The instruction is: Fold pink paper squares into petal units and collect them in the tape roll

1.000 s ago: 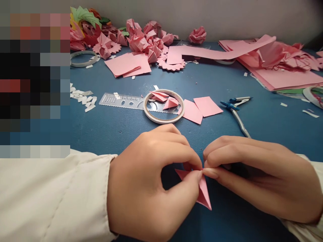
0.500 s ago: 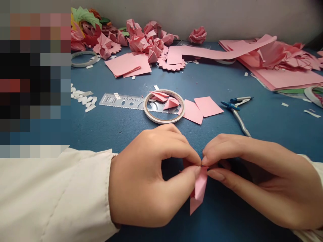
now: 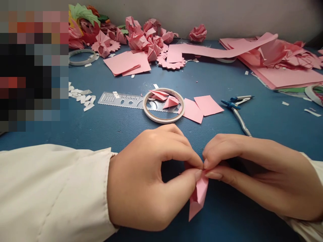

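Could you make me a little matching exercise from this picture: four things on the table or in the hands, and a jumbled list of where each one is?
Things
1. Clear ruler
2. Folded pink paper nearest the camera
3. Compass
4. Heap of white scraps

Places
A. Right of the flat pink squares
B. Left of the ruler
C. Partly under a tape roll
D. In the fingers of the left hand

Pairs: 1-C, 2-D, 3-A, 4-B

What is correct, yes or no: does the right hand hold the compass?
No, the compass lies on the table beyond the right hand, whose fingertips are at the folded paper.
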`<state>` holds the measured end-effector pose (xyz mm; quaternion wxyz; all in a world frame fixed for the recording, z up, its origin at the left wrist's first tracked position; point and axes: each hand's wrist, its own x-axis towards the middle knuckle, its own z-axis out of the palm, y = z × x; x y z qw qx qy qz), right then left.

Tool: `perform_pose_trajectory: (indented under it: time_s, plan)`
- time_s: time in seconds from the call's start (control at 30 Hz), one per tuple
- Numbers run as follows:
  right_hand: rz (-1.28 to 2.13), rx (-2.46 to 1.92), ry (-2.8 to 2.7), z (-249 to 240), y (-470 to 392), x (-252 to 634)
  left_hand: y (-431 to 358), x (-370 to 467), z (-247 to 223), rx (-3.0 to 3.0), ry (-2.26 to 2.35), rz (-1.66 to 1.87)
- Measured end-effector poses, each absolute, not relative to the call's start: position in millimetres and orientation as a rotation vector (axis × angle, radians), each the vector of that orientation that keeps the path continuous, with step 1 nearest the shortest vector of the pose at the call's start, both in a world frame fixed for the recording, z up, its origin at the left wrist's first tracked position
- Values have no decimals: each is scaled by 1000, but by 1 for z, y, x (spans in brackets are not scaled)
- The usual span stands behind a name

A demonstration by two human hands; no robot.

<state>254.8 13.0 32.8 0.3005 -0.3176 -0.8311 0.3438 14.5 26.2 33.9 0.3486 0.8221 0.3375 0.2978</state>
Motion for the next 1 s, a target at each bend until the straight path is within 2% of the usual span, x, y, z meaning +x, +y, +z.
perform_pose_trajectory:
  time_s: [0.33, 1.0]
  plan:
    - [943, -891, -2019, 17, 10, 248, 26, -4, 40, 1993, 728, 717]
    - [1064, -1005, -1918, 28, 12, 245, 29, -7, 42, 1994, 705, 696]
